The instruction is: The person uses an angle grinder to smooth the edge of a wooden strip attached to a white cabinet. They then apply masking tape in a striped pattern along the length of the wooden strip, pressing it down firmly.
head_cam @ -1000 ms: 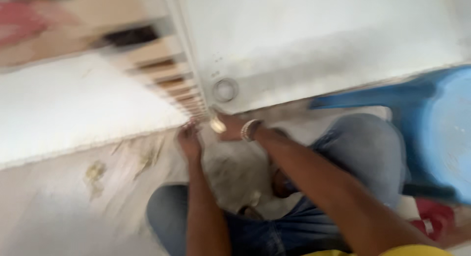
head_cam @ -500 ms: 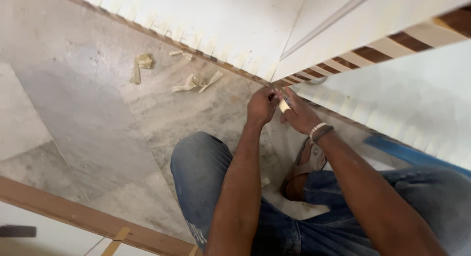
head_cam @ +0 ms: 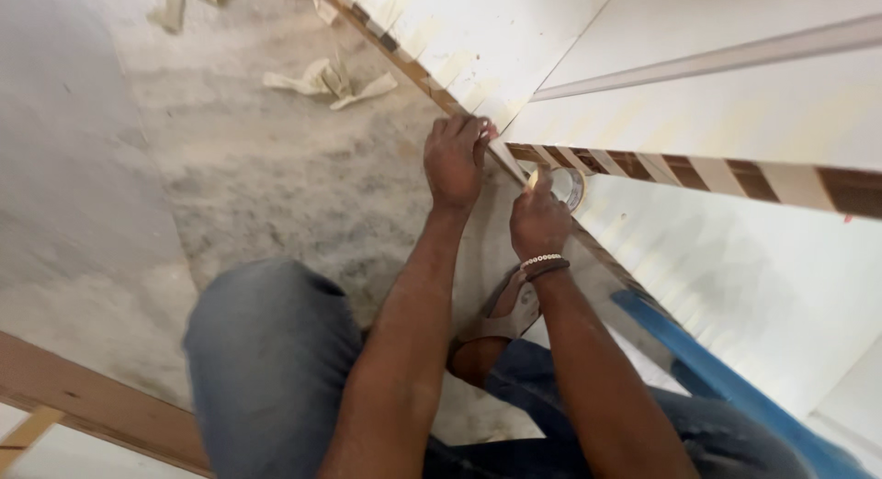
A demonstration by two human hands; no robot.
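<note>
My left hand (head_cam: 454, 157) pinches the free end of a strip of pale masking tape against the wooden edge (head_cam: 432, 91) of a white panel. My right hand (head_cam: 537, 224) grips a roll of masking tape (head_cam: 568, 185) just to the right of it, with a beaded bracelet (head_cam: 540, 259) on the wrist. A short length of tape runs between the two hands. Many pale tape strips (head_cam: 717, 176) cross the brown wooden edge at intervals.
White panels (head_cam: 717, 112) with a thin moulding fill the upper right. Crumpled tape scraps (head_cam: 331, 79) lie on the marble floor (head_cam: 276, 194). My knees in blue jeans (head_cam: 266, 360) and a sandalled foot (head_cam: 510, 304) are below. A wooden batten (head_cam: 83, 401) crosses lower left; a blue object (head_cam: 717, 378) sits right.
The view has swung and steadied on the panel corner. Both hands stay together at the wooden edge, and the tape roll in my right hand now shows clearly.
</note>
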